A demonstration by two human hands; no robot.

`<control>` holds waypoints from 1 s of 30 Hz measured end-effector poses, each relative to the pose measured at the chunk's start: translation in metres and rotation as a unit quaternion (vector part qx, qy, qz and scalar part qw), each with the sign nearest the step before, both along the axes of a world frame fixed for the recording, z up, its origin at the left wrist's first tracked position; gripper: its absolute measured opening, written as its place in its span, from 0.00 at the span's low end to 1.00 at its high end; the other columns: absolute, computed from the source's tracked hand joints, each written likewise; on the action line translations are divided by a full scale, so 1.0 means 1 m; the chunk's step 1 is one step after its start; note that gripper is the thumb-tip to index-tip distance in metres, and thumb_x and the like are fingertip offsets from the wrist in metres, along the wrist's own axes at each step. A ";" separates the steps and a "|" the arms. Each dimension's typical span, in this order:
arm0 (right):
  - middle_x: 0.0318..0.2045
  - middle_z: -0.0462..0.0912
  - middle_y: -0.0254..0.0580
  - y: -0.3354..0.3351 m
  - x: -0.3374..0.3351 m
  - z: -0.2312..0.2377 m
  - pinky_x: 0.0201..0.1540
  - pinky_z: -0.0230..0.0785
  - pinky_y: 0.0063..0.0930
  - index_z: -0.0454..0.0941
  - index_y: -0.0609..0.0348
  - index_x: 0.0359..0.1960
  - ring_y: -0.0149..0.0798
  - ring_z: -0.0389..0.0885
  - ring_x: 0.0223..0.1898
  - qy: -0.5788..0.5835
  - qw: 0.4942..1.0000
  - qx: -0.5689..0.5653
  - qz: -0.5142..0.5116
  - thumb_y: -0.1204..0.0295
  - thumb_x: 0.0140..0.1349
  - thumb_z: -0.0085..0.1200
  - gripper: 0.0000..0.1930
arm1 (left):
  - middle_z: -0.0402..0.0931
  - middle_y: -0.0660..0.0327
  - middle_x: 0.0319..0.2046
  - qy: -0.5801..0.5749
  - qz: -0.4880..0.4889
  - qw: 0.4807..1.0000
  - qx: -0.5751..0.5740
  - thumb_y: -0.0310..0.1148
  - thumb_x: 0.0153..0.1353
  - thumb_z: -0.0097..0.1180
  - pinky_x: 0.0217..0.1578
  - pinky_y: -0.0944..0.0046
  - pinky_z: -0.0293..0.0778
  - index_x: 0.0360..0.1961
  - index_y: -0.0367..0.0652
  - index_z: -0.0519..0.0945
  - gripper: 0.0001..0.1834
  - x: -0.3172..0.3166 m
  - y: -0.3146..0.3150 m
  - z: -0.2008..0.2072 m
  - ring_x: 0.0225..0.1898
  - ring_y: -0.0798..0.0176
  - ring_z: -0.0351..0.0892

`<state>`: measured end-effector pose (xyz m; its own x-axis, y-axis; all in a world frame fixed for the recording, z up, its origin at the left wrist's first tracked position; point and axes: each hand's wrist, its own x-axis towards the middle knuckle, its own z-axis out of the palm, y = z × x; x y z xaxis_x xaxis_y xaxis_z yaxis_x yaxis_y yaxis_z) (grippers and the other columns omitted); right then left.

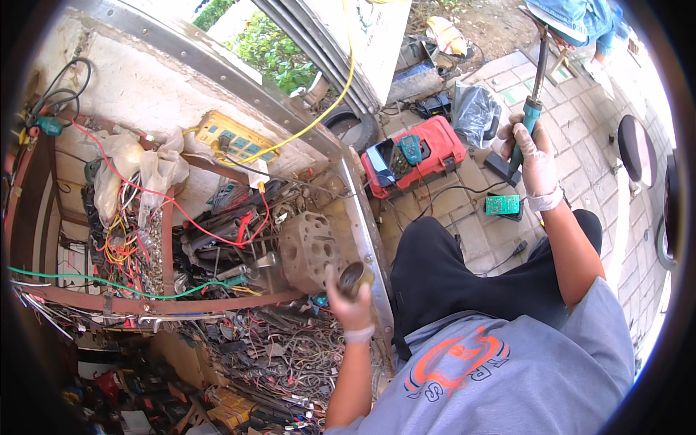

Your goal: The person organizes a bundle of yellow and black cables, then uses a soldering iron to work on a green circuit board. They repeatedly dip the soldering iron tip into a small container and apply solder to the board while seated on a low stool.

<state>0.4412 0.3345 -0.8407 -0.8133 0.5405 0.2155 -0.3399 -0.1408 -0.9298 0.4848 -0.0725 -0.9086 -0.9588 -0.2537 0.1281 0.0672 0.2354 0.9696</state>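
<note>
My right hand, in a pale thin glove, is closed around the teal handle of a soldering iron and holds it upright, its long metal barrel pointing away from me. In my left hand, also gloved, is a small round open tin, dark inside; the fingers wrap around its side. The tin is beside a rusty metal block with holes. A green circuit board lies on a dark piece on the paving, beyond my knees. My hands are far apart.
A red toolbox with a teal meter stands on the paving ahead. To the left are a yellow power strip, a rusty frame and tangled wires. Another person's blue clothing shows at the far right.
</note>
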 end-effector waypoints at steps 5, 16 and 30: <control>0.38 0.80 0.40 0.011 0.024 0.002 0.36 0.70 0.25 0.70 0.62 0.54 0.28 0.74 0.30 -0.016 1.000 -0.023 0.005 0.65 0.75 0.49 0.14 | 0.69 0.41 0.61 0.085 0.057 0.951 -0.291 0.38 0.47 0.70 0.64 0.48 0.66 0.68 0.33 0.66 0.47 -0.076 0.018 -0.082 0.64 0.40 0.69; 0.37 0.80 0.38 0.013 0.038 0.012 0.37 0.70 0.24 0.71 0.61 0.53 0.27 0.75 0.31 -0.031 0.999 -0.030 -0.012 0.64 0.74 0.51 0.15 | 0.77 0.43 0.52 -0.143 0.242 0.919 -0.277 0.39 0.53 0.70 0.54 0.49 0.74 0.56 0.36 0.72 0.33 -0.104 0.027 -0.106 0.51 0.42 0.80; 0.31 0.75 0.31 0.031 -0.014 -0.083 0.21 0.59 0.19 0.71 0.60 0.56 0.22 0.67 0.20 -0.036 0.999 -0.031 -0.006 0.63 0.76 0.48 0.15 | 0.79 0.53 0.32 0.268 -0.401 0.873 0.074 0.45 0.70 0.52 0.34 0.63 0.71 0.40 0.31 0.80 0.22 0.018 -0.132 0.309 0.32 0.61 0.76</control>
